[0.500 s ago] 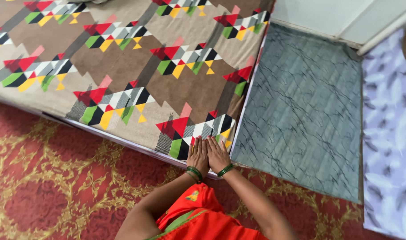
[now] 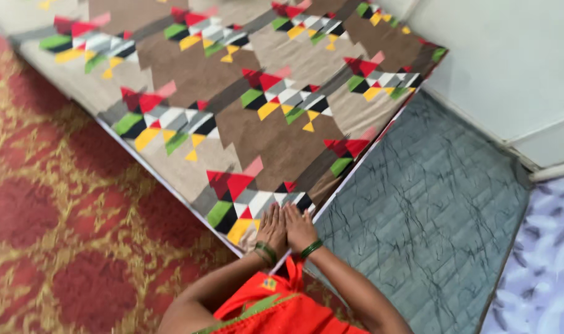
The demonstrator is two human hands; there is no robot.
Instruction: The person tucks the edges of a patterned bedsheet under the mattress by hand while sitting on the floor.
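The fingers of both hands are lying straight and held close together, pointing toward twelve o'clock and pinching nothing. The left hand (image 2: 271, 227) and the right hand (image 2: 299, 226) are pressing palm-down, side by side and touching, on the near corner of a patterned bedsheet (image 2: 251, 117). That corner is sitting near the middle of the view, slightly toward six o'clock. Dark green bangles (image 2: 311, 248) are circling both wrists. The bedsheet, brown with red, green, yellow and white triangles, is stretching away toward eleven o'clock. At three o'clock of the hands a grey-green mat (image 2: 430, 210) is lying beside the sheet's edge. At nine o'clock a red and gold carpet (image 2: 65, 229) is covering the floor. At six o'clock an orange garment (image 2: 275, 309) is showing between the forearms.
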